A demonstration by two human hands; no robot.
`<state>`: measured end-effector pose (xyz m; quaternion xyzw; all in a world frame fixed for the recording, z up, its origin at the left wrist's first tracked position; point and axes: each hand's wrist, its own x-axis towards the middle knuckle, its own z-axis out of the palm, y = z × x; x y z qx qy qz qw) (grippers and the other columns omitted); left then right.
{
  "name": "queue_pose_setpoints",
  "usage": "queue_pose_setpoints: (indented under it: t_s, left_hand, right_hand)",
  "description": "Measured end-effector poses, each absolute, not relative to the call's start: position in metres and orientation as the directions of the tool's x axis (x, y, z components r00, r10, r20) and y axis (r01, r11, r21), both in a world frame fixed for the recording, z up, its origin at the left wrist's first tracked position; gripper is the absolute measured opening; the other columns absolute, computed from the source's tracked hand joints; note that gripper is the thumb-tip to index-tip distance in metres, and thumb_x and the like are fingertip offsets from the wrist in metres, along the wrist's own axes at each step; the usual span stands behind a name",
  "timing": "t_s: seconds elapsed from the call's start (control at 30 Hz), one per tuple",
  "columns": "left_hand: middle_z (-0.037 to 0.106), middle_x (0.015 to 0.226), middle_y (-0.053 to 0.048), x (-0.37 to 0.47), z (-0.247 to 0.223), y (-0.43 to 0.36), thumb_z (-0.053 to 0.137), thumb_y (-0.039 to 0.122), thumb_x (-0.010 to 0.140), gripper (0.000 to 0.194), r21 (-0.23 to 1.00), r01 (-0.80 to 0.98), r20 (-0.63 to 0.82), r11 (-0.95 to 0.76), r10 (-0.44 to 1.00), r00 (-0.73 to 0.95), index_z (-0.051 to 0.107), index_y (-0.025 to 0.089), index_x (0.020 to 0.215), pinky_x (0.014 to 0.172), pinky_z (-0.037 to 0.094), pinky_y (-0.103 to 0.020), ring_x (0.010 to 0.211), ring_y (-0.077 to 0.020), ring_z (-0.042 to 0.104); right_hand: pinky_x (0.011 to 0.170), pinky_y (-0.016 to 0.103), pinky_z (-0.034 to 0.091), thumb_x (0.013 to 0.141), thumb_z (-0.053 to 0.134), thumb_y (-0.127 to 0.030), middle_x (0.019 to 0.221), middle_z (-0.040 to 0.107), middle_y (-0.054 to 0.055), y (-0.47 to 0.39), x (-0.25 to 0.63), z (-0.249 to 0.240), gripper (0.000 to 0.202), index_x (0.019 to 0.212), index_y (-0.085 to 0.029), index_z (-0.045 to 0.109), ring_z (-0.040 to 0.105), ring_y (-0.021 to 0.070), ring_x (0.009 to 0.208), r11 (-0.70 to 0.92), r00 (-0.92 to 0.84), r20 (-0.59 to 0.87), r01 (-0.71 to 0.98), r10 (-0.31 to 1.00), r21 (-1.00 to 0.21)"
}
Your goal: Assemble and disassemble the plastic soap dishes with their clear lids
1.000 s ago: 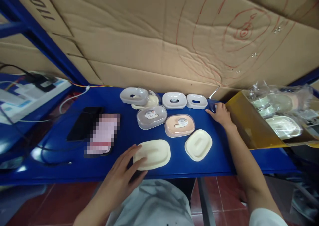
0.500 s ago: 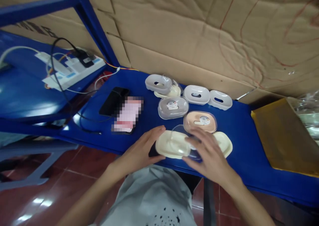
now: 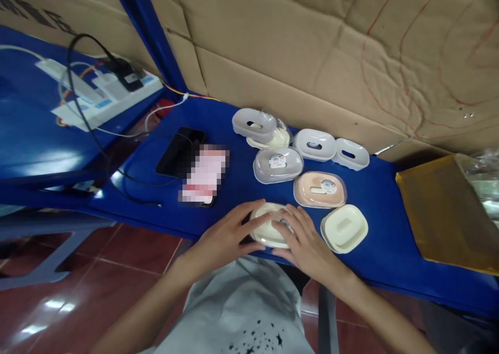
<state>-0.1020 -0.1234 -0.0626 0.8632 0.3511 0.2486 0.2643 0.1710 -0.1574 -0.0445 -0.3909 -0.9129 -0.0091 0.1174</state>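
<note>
A cream oval dish (image 3: 268, 229) with a clear cover over it lies at the table's front edge. My left hand (image 3: 232, 232) grips its left side, fingers curved over the rim. On the other side my right hand (image 3: 302, 237) holds it too, with fingers on top of the cover. Just to the right is a loose cream piece (image 3: 344, 229) with a raised bar in its middle. Behind that sits a peach dish (image 3: 319, 190) under a clear cover with a round label. A grey covered dish (image 3: 278, 165) lies behind my hands.
Grey oval trays (image 3: 315, 145) stand along the cardboard wall (image 3: 292, 57). A phone (image 3: 206, 174) and a black device (image 3: 179, 151) lie left. A power strip (image 3: 109, 102) with cables is farther left. A taped box (image 3: 444, 213) stands right.
The clear cover has come down over the cream dish. My right hand has moved left onto it, uncovering the loose cream piece. My left hand now reaches over the dish. The view has shifted slightly.
</note>
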Motion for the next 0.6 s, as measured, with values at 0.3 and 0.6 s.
queue_pose_setpoints:
  t_s: [0.3, 0.6]
  left_hand:
    - [0.043, 0.170, -0.009, -0.104, -0.059, -0.122, 0.074, 0.045, 0.101, 0.078, 0.681, 0.466, 0.174, -0.564, 0.744, 0.646, 0.033, 0.043, 0.167, 0.119, 0.054, -0.051, 0.151, -0.0294, 0.052]
    - [0.043, 0.171, -0.006, -0.103, -0.057, -0.122, 0.075, 0.044, 0.101, 0.079, 0.702, 0.477, 0.137, -0.528, 0.758, 0.638, 0.033, 0.047, 0.168, 0.121, 0.053, -0.052, 0.152, -0.0305, 0.051]
  right_hand:
    - [0.122, 0.062, 0.048, 0.106, 0.063, -0.047, 0.156, 0.059, 0.018, -0.151, 0.173, -0.026, 0.052, 0.150, -0.019, 0.059, 0.049, 0.0365, 0.150, 0.732, -0.708, 0.191, 0.671, 0.680, -0.119]
    - [0.127, 0.064, 0.042, 0.108, 0.060, -0.046, 0.159, 0.057, 0.015, -0.152, 0.176, -0.030, 0.054, 0.157, -0.023, 0.052, 0.044, 0.0340, 0.155, 0.730, -0.705, 0.189, 0.660, 0.683, -0.178]
